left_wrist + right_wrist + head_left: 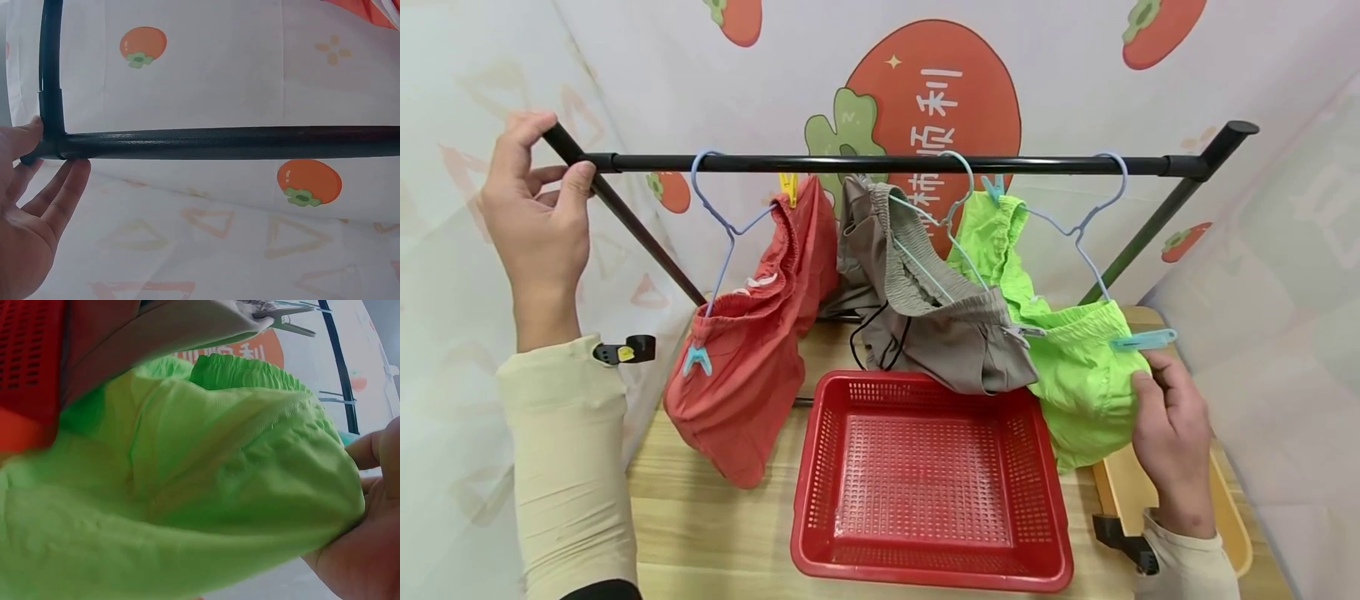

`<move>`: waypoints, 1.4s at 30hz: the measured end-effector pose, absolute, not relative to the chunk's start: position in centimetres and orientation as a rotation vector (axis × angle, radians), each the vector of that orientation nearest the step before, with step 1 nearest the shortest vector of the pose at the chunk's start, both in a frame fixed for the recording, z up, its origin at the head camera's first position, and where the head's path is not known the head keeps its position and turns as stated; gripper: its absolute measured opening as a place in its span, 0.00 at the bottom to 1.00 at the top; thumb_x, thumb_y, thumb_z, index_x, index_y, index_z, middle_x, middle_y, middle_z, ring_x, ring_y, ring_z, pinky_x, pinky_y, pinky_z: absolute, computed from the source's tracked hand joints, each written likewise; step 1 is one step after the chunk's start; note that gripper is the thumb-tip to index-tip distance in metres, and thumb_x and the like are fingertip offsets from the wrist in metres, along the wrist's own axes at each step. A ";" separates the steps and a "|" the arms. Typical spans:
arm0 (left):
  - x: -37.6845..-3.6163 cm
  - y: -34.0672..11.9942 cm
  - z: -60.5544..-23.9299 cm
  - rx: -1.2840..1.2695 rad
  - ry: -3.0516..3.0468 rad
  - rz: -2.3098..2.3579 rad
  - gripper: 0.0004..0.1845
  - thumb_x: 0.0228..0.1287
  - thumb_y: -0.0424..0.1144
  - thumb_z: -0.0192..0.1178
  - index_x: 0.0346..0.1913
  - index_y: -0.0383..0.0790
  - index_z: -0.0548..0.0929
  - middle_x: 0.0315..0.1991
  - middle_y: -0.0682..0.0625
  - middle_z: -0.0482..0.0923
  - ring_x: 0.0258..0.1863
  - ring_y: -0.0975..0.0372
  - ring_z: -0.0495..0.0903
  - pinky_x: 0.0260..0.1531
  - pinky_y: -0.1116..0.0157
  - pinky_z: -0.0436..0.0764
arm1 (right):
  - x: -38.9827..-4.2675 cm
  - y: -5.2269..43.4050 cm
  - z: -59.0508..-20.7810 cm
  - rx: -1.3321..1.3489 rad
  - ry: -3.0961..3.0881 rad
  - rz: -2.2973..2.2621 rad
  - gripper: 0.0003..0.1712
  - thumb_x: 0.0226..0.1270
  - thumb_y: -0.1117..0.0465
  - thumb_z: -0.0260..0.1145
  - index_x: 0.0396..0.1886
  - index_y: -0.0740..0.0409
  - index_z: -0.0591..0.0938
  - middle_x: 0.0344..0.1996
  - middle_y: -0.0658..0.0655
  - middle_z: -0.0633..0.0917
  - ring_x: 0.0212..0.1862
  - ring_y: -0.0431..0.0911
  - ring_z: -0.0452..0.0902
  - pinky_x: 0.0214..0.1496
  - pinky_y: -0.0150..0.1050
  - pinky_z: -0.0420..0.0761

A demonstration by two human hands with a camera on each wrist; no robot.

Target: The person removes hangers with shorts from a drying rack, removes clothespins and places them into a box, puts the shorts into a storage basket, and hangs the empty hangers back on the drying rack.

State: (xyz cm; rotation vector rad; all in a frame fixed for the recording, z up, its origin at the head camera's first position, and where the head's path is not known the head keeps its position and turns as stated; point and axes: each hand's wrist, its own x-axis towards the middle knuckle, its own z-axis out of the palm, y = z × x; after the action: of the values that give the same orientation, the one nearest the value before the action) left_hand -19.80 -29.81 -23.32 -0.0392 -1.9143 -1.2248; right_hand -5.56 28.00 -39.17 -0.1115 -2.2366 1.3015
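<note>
My left hand grips the left top corner of a black clothes rack, thumb and fingers round the joint, as the left wrist view also shows. At the right, my right hand pinches the side edge of bright green shorts, just below a light blue clothespin. These shorts hang from a lavender hanger. Grey shorts hang in the middle on a pale teal hanger. To the left are red shorts, with a blue clip and a yellow clip.
A red perforated basket stands on the wooden table below the shorts. Partly behind the right hand and green shorts lies a yellow-orange tray. White printed sheets form walls behind and at both sides.
</note>
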 end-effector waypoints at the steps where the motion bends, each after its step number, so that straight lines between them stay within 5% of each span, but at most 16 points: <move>1: -19.9 -30.0 -23.4 -0.044 -1.907 -1.227 0.25 0.66 0.21 0.64 0.61 0.46 0.84 0.64 0.52 0.77 0.43 0.61 0.82 0.41 0.76 0.81 | -5.6 27.9 -39.1 -0.123 -2.227 1.330 0.17 0.81 0.65 0.52 0.58 0.68 0.81 0.42 0.43 0.81 0.40 0.40 0.74 0.42 0.27 0.69; 6: -20.3 -30.1 -23.3 -0.031 -1.895 -1.229 0.25 0.64 0.20 0.64 0.60 0.46 0.86 0.63 0.52 0.78 0.39 0.63 0.82 0.38 0.76 0.82 | -5.6 27.7 -38.8 -0.135 -2.157 1.426 0.17 0.82 0.66 0.47 0.57 0.69 0.79 0.42 0.50 0.80 0.41 0.43 0.73 0.43 0.28 0.71; 24: -20.1 -29.6 -23.0 -0.035 -1.862 -1.304 0.24 0.64 0.21 0.66 0.59 0.44 0.86 0.63 0.49 0.78 0.41 0.61 0.82 0.38 0.76 0.81 | -4.3 29.0 -38.4 -0.273 -2.095 1.231 0.14 0.80 0.65 0.51 0.51 0.48 0.82 0.42 0.44 0.79 0.37 0.40 0.72 0.37 0.26 0.70; 42: -19.7 -29.5 -23.1 -0.009 -1.910 -1.304 0.25 0.65 0.20 0.64 0.59 0.48 0.86 0.66 0.51 0.76 0.36 0.65 0.83 0.38 0.76 0.81 | -3.2 30.1 -36.8 -0.167 -2.094 1.107 0.17 0.78 0.64 0.52 0.54 0.71 0.81 0.49 0.38 0.82 0.48 0.36 0.75 0.49 0.27 0.68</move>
State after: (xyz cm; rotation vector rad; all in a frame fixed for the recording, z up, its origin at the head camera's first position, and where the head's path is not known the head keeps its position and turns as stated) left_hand -19.71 -29.52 -23.13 -0.0087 -1.9100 -1.3038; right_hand -3.22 30.11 -36.78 -0.1669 -2.0936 1.1067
